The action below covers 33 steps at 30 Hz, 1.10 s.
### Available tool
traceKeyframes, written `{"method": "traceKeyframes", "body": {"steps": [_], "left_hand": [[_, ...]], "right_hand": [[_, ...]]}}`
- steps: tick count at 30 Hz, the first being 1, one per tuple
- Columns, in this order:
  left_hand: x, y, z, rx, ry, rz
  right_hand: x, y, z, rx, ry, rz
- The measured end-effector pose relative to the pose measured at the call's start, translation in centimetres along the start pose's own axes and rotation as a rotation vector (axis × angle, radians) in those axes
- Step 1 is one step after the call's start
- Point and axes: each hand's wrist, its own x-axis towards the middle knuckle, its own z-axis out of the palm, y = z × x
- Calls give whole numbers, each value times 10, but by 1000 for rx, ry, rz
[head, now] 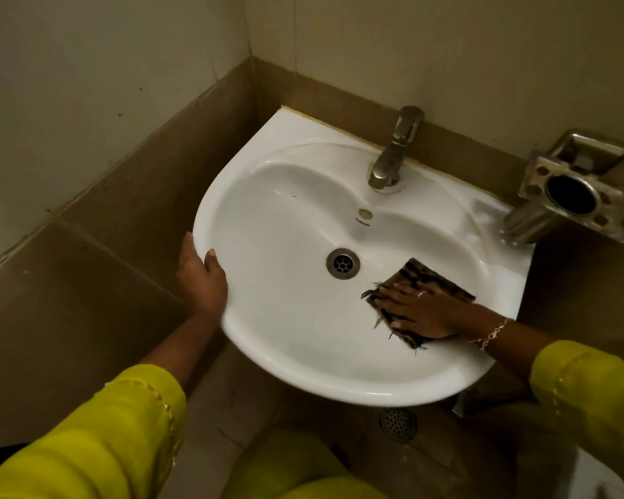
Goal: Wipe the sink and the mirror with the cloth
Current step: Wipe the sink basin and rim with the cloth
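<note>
A white wall-mounted sink (289,340) fills the middle of the view, with a metal drain (343,263) at its centre. A dark patterned cloth (416,277) with frayed edges lies flat on the right inner slope of the basin. My right hand (420,310) presses down on the cloth with fingers spread. My left hand (202,279) grips the sink's left rim, thumb on top. No mirror is in view.
A metal tap (393,153) stands at the back of the sink. A steel holder with a soap tray (570,189) is fixed to the wall at the right. Brown tiled walls close in at the left and behind. A floor drain (398,423) lies below the sink.
</note>
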Motion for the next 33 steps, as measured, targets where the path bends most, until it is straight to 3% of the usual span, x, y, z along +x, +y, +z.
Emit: {"method": "traceKeyframes", "body": {"steps": [3,8,12,16,19,24,33], "left_hand": [[1,0,0,-4,7,-3],[0,-1,0,-12,6,-18],[-1,0,0,-34,1,-18],[-1,-1,0,-17,5,-19],[0,-2,1,-26,-7,-16],[-1,-2,0,-27,-3,-18],[-2,-3,-1,-36,-11,-17]], "right_hand": [[13,23,1,-175,212,46],[44,38,-16,-327,295,64],[83,26,-40,-355,470,45],[120,-10,-65,-325,528,118],[138,-29,-87,-148,537,84],[152,-64,-109,108,600,191],[151,-130,-113,843,610,-163]]}}
